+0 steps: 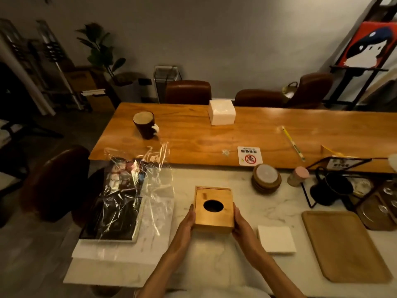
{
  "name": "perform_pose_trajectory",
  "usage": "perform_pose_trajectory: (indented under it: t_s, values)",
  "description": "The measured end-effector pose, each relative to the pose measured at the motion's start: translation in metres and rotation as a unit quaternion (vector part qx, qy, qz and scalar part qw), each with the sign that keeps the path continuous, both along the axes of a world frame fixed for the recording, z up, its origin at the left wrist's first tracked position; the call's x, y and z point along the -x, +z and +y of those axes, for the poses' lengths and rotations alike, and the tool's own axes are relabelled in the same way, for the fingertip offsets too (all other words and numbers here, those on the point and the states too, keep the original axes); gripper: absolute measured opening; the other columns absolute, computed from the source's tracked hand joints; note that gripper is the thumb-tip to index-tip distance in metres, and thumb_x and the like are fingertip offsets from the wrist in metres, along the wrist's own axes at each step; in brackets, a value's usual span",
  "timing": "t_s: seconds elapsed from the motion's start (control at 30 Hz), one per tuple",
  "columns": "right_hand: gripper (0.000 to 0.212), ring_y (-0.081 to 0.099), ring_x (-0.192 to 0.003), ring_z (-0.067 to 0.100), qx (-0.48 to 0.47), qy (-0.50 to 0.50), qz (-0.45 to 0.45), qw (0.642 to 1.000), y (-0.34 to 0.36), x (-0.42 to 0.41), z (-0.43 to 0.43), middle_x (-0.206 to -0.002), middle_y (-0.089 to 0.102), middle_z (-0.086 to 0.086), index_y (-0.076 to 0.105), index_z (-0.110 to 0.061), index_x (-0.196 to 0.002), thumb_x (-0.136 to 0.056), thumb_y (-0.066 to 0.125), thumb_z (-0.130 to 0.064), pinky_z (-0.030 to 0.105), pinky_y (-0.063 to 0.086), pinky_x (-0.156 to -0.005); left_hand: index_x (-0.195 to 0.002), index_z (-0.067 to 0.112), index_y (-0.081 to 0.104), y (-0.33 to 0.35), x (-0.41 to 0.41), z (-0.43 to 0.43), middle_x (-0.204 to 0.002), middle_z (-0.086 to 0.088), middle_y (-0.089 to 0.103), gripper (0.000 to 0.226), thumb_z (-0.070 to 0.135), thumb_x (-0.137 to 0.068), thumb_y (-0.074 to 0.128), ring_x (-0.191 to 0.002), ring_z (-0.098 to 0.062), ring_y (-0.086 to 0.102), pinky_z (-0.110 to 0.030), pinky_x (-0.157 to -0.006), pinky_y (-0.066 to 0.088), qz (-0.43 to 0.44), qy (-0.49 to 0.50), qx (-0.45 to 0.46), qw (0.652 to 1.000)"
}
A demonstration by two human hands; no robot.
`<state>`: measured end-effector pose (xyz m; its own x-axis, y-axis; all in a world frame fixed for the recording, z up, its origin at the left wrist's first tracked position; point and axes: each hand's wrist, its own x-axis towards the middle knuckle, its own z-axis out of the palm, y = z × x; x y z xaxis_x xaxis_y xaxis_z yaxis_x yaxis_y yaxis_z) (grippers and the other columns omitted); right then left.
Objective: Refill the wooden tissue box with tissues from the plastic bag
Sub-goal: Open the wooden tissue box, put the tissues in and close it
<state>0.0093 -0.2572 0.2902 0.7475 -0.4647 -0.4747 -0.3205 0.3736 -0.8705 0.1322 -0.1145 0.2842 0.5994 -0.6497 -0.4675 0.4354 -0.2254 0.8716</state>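
Note:
A square wooden tissue box (213,208) with an oval hole in its lid stands on the white marble counter (214,261). My left hand (186,222) presses flat against its left side and my right hand (241,225) against its right side, so both hold it. No tissue shows in the dark hole. A crumpled clear plastic bag (137,190) lies to the left, partly over a dark book. A thin stack of white tissues (276,238) lies on the counter just right of my right hand. A taller white tissue block (221,112) sits on the far wooden table.
A wooden tray (341,246) lies at the right. Stacked wooden coasters (266,178), a small pink-lidded jar (297,176) and a black wire rack (335,190) stand behind it. On the wooden table (193,136) are a dark mug (145,124) and a no-smoking sign (249,155). Brown chairs surround the tables.

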Motion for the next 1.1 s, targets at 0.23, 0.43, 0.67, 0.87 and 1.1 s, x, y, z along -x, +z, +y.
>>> perform_pose_trajectory:
  t_s: [0.23, 0.43, 0.67, 0.87, 1.1]
  values:
    - [0.068, 0.043, -0.129, -0.007, -0.007, 0.029, 0.014, 0.999, -0.02, 0.069, 0.038, -0.143, 0.044, -0.027, 0.03, -0.048, -0.144, -0.081, 0.044, -0.07, 0.026, 0.032, -0.11, -0.127, 0.046, 0.057, -0.022, 0.061, 0.038, -0.135, 0.013, 0.059, 0.047, 0.069, -0.089, 0.041, -0.127, -0.008, 0.051, -0.04, -0.115, 0.033, 0.02, 0.004, -0.056, 0.998]
    - [0.058, 0.036, -0.136, 0.0, 0.037, 0.063, 0.04, 0.997, -0.028, 0.083, 0.04, -0.149, 0.038, -0.024, 0.03, -0.056, -0.139, -0.087, 0.055, -0.059, 0.031, 0.029, -0.115, -0.137, 0.038, 0.047, -0.037, 0.074, 0.051, -0.146, 0.008, 0.049, 0.041, 0.039, -0.097, 0.044, -0.137, -0.013, 0.041, -0.043, -0.119, 0.027, 0.0, 0.023, -0.067, 0.997]
    - [0.09, 0.012, -0.147, 0.014, 0.582, 0.267, 0.064, 0.765, -0.038, 0.091, 0.028, -0.158, 0.02, -0.001, 0.023, -0.031, -0.15, -0.076, 0.071, -0.052, 0.037, 0.032, -0.115, -0.139, 0.03, 0.044, -0.04, 0.075, 0.054, -0.144, 0.007, 0.049, 0.038, 0.019, -0.102, 0.042, -0.135, -0.008, 0.041, -0.014, -0.107, 0.034, -0.049, 0.02, -0.067, 0.996]
    - [0.067, 0.051, -0.126, 0.014, 0.644, 0.323, 0.04, 0.692, -0.01, 0.075, -0.003, -0.13, 0.057, -0.006, 0.048, -0.025, -0.126, -0.072, 0.069, -0.061, 0.041, 0.034, -0.114, -0.133, 0.027, 0.047, -0.038, 0.071, 0.053, -0.134, 0.006, 0.055, 0.037, 0.009, -0.101, 0.044, -0.126, -0.007, 0.047, -0.001, -0.091, 0.039, -0.072, 0.029, -0.078, 0.994]
    - [0.074, 0.051, -0.12, 0.005, 0.35, 0.215, 0.06, 0.91, 0.048, 0.029, -0.05, -0.128, 0.058, -0.015, 0.031, -0.037, -0.139, -0.077, 0.063, -0.061, 0.028, 0.04, -0.102, -0.139, 0.015, 0.047, -0.033, 0.072, 0.053, -0.132, 0.007, 0.051, 0.038, 0.011, -0.102, 0.042, -0.125, -0.009, 0.044, 0.005, -0.082, 0.037, -0.095, 0.022, -0.098, 0.99]
